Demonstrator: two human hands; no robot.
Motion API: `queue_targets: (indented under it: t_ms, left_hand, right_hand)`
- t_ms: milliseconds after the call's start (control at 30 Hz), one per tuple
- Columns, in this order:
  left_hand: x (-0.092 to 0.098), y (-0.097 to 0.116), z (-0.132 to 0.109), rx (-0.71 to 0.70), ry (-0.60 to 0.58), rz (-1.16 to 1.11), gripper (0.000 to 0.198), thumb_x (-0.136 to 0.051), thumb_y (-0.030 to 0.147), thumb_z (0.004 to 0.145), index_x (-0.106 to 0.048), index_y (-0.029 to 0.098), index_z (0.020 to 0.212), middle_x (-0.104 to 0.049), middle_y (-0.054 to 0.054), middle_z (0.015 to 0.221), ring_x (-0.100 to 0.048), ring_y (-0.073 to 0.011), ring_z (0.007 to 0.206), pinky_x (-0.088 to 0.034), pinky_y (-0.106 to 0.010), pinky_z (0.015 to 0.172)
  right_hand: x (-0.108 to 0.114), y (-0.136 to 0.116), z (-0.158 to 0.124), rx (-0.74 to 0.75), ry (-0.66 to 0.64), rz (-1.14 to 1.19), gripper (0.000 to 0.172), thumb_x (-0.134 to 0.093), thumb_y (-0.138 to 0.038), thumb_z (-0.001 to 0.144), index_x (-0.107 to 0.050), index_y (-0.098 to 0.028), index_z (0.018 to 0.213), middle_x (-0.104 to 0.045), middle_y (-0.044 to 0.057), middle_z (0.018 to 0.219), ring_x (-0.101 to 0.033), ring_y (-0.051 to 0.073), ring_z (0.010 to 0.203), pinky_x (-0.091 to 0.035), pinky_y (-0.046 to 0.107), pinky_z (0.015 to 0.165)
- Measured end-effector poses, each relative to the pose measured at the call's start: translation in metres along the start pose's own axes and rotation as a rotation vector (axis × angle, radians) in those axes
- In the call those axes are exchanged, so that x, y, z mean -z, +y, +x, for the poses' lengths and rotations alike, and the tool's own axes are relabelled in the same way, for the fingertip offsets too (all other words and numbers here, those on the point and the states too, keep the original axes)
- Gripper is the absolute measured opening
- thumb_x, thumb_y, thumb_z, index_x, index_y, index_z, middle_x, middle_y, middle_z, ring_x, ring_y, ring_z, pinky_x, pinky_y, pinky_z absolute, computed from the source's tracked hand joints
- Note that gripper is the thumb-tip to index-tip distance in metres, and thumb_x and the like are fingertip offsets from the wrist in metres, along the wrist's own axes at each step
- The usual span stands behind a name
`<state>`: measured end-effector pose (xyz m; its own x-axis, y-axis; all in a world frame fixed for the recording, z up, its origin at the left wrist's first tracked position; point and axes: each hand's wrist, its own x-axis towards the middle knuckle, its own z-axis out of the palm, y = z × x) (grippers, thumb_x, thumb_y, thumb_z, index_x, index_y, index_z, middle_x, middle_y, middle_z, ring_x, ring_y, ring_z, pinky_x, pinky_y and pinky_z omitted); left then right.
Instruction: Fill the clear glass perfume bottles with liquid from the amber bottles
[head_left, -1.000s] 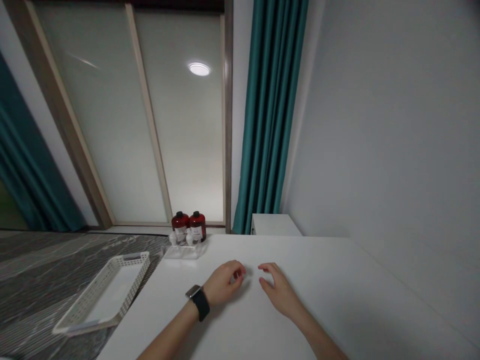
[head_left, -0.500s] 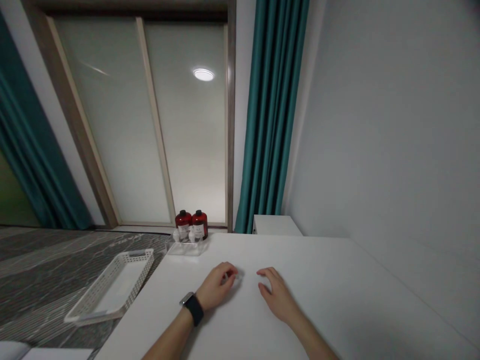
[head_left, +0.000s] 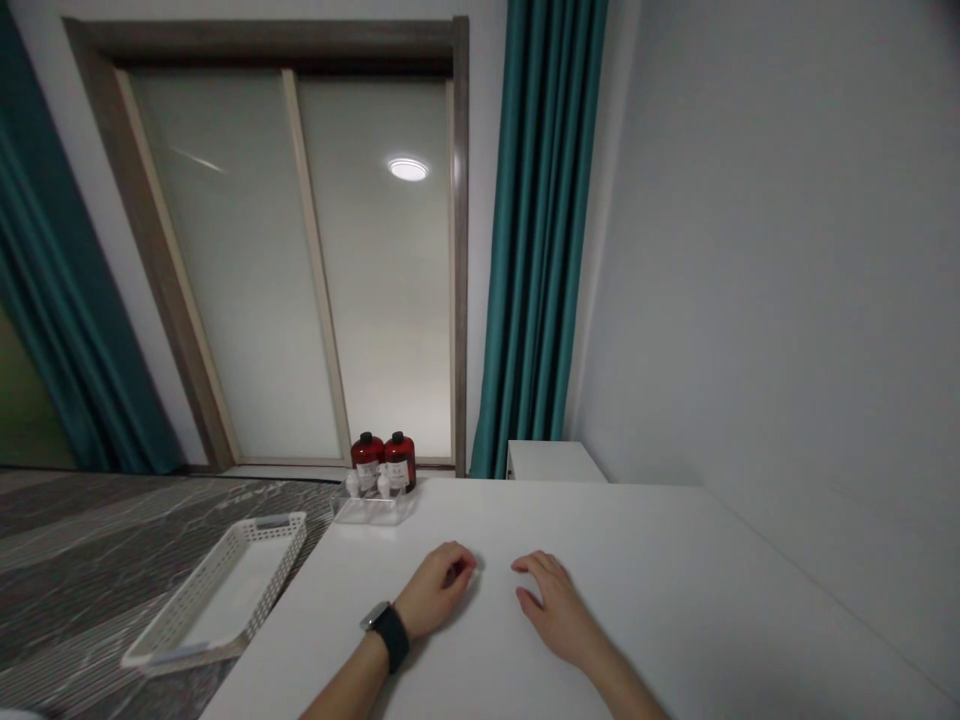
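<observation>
My left hand (head_left: 439, 588), with a dark watch (head_left: 388, 632) on its wrist, rests on the white table (head_left: 480, 680). Its thumb and fingertips are pressed together, and whatever they may hold is too small or hidden to name. To its right, my right hand (head_left: 551, 608) lies on the table with thumb and fingers apart and nothing between them. A gap separates the two hands. Beyond them, at the table's far left corner, a clear tray (head_left: 370, 513) holds small white-topped items (head_left: 384, 483), and two red bottles (head_left: 399, 462) with black caps stand behind these.
A white perforated basket (head_left: 202, 590) lies left of the table, over the grey patterned floor (head_left: 45, 570). A white cabinet (head_left: 555, 461) stands past the far edge, near a teal curtain (head_left: 536, 250). The wall (head_left: 787, 300) runs along the right.
The view has tilted up slightly, so the scene sits lower. A small pale, clear glint by my left fingertips no longer shows. Both hands keep nearly the same pose.
</observation>
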<state>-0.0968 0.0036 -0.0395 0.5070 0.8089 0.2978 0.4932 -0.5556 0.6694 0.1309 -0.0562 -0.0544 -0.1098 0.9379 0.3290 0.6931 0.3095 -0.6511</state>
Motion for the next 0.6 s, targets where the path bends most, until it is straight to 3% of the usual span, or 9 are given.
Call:
queue_targets:
  t_ms: [600]
  left_hand:
    - [-0.0018, -0.0043, -0.0003, -0.042, -0.052, 0.101, 0.014, -0.051, 0.012, 0.087, -0.063, 0.018, 0.091, -0.066, -0.005, 0.093, -0.058, -0.021, 0.091, -0.043, -0.033, 0.084]
  right_hand:
    - [0.0065, 0.0054, 0.0019, 0.017, -0.054, 0.024, 0.029, -0.056, -0.013, 0.082, -0.066, -0.023, 0.108, -0.069, 0.007, 0.11, -0.061, 0.025, 0.11, -0.044, 0.041, 0.101]
